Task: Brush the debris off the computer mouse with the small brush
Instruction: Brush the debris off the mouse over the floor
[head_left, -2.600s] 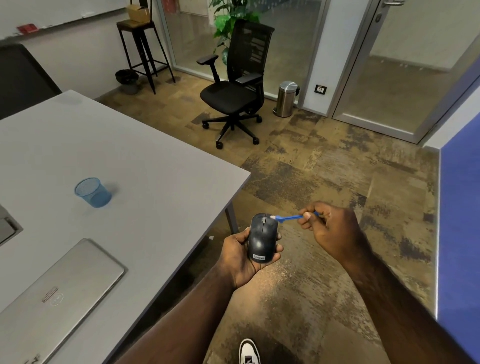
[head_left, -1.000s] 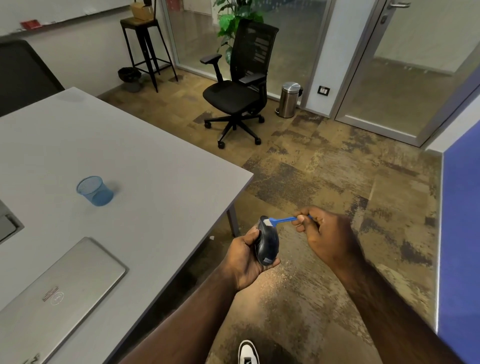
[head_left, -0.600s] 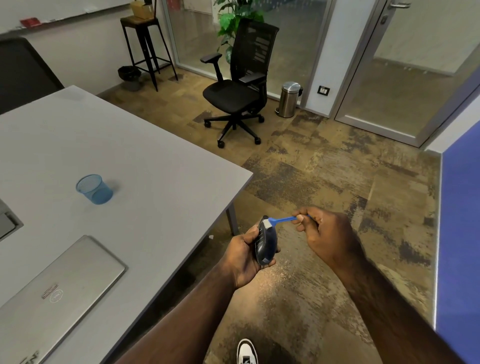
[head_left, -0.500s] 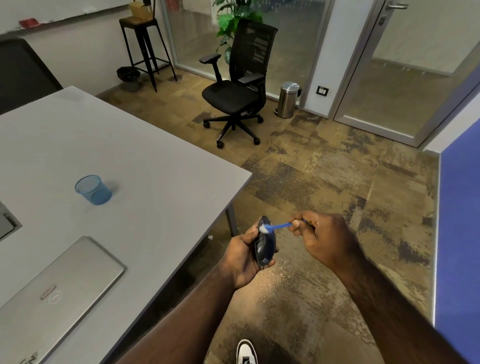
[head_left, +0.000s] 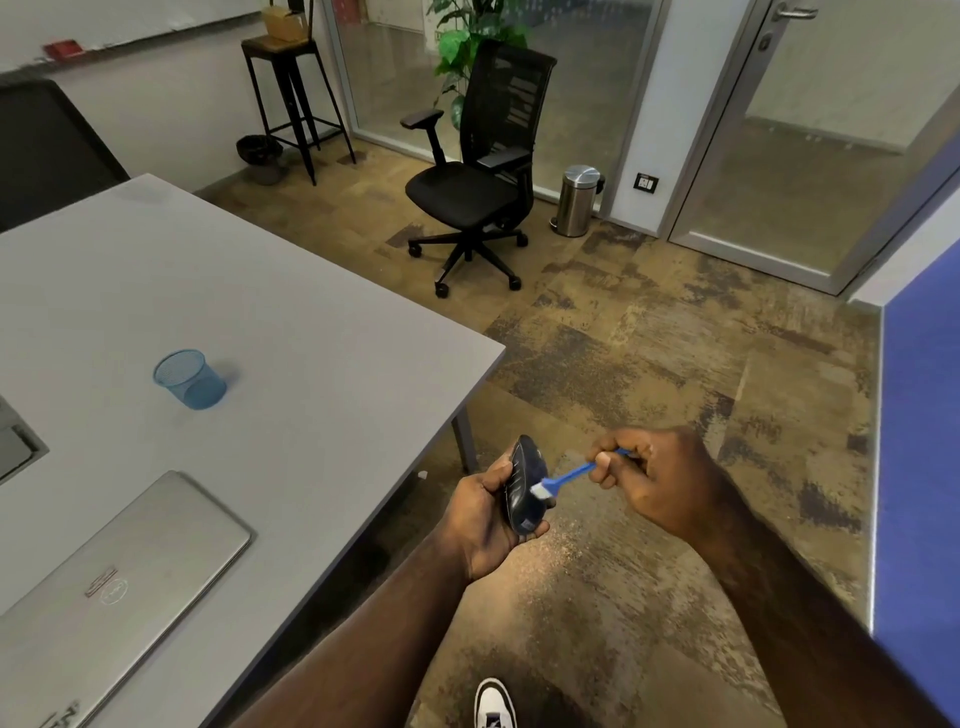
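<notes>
mouse gripped on edge, brush head against it

hidden or cut off: underside of the black computer mouse (head_left: 524, 486) buried in the left hand (head_left: 480, 519), fingers wrapped shut around it; debris on the shell too fine to make out. far end of the small blue brush (head_left: 569, 475) swallowed by the right hand (head_left: 657, 480), pinched closed on the handle between thumb and fingers. pale bristles pressed to the right side of the mouse, lower centre of the frame. silver laptop (head_left: 111, 582) clipped by the bottom-left edge; only the toe of a white shoe (head_left: 493, 704) visible at the bottom edge.

edges and room: both hands held over the carpet (head_left: 649, 364), just right of the grey desk (head_left: 291, 332) corner, clear of its edge. blue mesh cup (head_left: 189, 379) well apart, left on the desk. open floor above the hands up to the black office chair (head_left: 480, 171) and steel bin (head_left: 576, 200) at upper centre. blue panel (head_left: 919, 467) along the right edge.
</notes>
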